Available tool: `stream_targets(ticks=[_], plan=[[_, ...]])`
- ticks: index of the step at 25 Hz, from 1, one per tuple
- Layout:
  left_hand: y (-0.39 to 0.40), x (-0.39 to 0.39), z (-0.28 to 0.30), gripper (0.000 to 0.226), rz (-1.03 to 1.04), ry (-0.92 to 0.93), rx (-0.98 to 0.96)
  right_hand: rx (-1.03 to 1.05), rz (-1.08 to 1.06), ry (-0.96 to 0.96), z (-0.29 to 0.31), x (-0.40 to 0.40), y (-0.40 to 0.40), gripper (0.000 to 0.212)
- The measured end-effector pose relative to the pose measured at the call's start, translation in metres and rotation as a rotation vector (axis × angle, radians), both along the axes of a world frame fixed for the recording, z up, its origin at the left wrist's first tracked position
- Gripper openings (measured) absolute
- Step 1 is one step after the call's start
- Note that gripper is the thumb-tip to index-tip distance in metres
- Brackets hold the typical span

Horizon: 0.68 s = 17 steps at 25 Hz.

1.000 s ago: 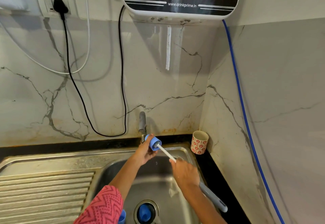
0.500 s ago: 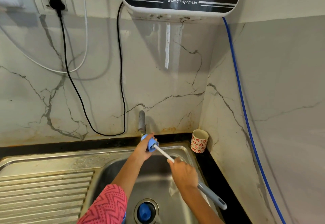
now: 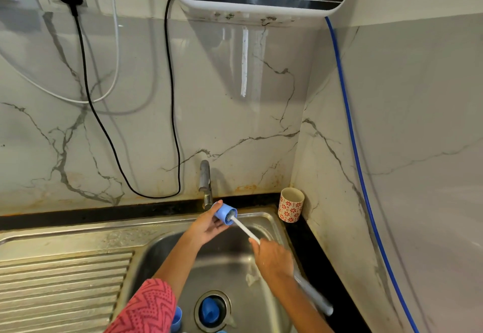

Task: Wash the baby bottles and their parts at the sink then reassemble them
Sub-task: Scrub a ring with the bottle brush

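We see the left hand [image 3: 206, 225] gripping a blue bottle cap [image 3: 225, 213] just below the tap [image 3: 205, 185], its open end turned toward the right hand [image 3: 273, 258]. That hand clasps the bottle brush [image 3: 245, 230], whose bristled tip sits inside the cap. Below the tap, another blue part [image 3: 209, 309] lies in the sink [image 3: 78, 233] drain.

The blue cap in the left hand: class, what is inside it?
Inside the blue cap, held by the left hand, sit the bristles of the bottle brush held by the right hand. The cap's inner base is hidden.
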<state>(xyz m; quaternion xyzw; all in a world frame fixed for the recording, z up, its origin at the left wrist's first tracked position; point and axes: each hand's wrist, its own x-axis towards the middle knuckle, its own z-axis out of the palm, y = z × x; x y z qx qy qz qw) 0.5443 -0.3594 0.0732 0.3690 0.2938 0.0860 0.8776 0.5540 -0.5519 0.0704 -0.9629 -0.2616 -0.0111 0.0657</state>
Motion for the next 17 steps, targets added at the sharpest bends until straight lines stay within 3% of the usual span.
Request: stream_targets(ticks=[2, 5, 9, 13, 17], plan=[[-0.006, 0.009, 0.006, 0.028, 0.048, -0.061, 0.01, 0.088, -0.037, 0.168, -0.012, -0.011, 0.008, 0.057], [-0.01, 0.012, 0.0, 0.032, 0.224, -0.05, 0.035, 0.229, -0.011, 0.431, -0.018, -0.015, 0.008, 0.059], [0.005, 0.003, -0.017, 0.041, 0.365, -0.016, -0.008, 0.281, 0.004, 0.485, -0.011, -0.004, -0.011, 0.051], [-0.011, 0.005, -0.01, 0.035, 0.252, 0.022, 0.068, 0.423, -0.037, 0.513, 0.0, -0.007, -0.004, 0.05], [-0.005, 0.003, -0.009, 0.046, 0.363, 0.076, 0.079, 0.319, 0.012, 0.489, -0.01, -0.012, -0.003, 0.053]])
